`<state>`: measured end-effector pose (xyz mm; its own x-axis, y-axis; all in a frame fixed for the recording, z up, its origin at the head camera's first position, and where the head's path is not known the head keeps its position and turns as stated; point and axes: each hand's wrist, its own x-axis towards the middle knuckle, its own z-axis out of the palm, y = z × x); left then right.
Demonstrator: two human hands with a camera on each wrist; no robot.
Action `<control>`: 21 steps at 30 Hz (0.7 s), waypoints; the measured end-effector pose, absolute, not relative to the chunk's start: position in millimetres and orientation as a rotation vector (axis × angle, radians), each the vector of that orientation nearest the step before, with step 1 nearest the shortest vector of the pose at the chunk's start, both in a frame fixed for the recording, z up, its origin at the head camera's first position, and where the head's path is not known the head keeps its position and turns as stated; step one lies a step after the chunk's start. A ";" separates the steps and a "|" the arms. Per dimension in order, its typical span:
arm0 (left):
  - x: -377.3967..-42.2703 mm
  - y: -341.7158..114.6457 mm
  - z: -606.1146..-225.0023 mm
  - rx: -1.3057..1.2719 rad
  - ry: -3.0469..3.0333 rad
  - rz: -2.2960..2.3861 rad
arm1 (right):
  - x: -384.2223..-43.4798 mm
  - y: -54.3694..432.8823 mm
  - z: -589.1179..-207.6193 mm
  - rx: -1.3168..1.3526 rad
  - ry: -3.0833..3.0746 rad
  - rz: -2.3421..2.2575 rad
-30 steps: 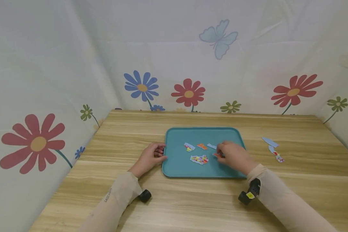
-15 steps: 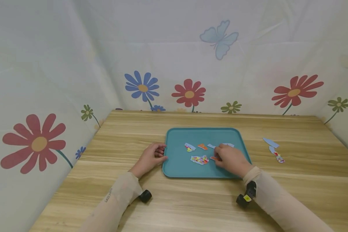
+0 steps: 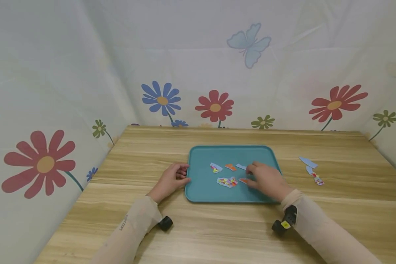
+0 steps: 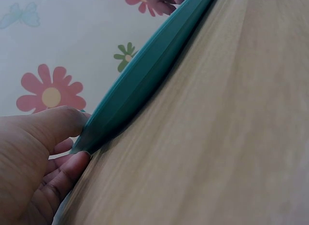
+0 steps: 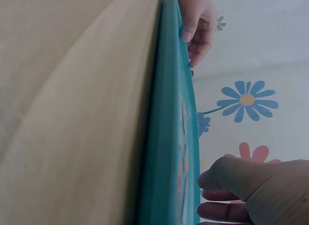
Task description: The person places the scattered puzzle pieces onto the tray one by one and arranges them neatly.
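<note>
A teal tray [image 3: 211, 192] lies on the wooden table with torn paper scraps on it. My left hand [image 3: 169, 180] holds its left edge, thumb on the rim and a finger low at the side in the left wrist view. Over the tray's right half, my right hand [image 3: 267, 179] has thumb and fingers apart. Its thumb is at a small orange scrap [image 3: 242, 180], and its index fingertip is near a pale blue scrap [image 3: 241, 166]. To the left lie a larger multicoloured scrap [image 3: 227, 182], another orange scrap [image 3: 230, 167] and a blue-edged colourful scrap [image 3: 216, 167].
Right of the tray, on the wooden table [image 3: 217, 234], lie a plain blue paper strip [image 3: 308, 162] and scraps with a colourful end [image 3: 318, 179]. A white cloth backdrop [image 3: 184, 47] printed with flowers and a butterfly stands behind and at the sides.
The orange scrap at my right hand has shifted slightly left and nearer, beside the multicoloured one. My right thumb and fingers have since spread apart. My left hand stays put.
</note>
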<state>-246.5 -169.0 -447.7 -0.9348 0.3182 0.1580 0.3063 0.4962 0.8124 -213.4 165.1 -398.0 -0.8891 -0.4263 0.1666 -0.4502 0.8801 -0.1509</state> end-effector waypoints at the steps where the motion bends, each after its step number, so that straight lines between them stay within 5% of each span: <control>1: -246.5 -169.2 -447.8 0.566 2.709 1.463 | -213.5 166.5 -396.7 0.678 -2.918 0.283; 21: -242.2 -167.5 -443.1 0.550 2.714 1.464 | -216.0 200.1 -368.9 0.659 -2.852 0.344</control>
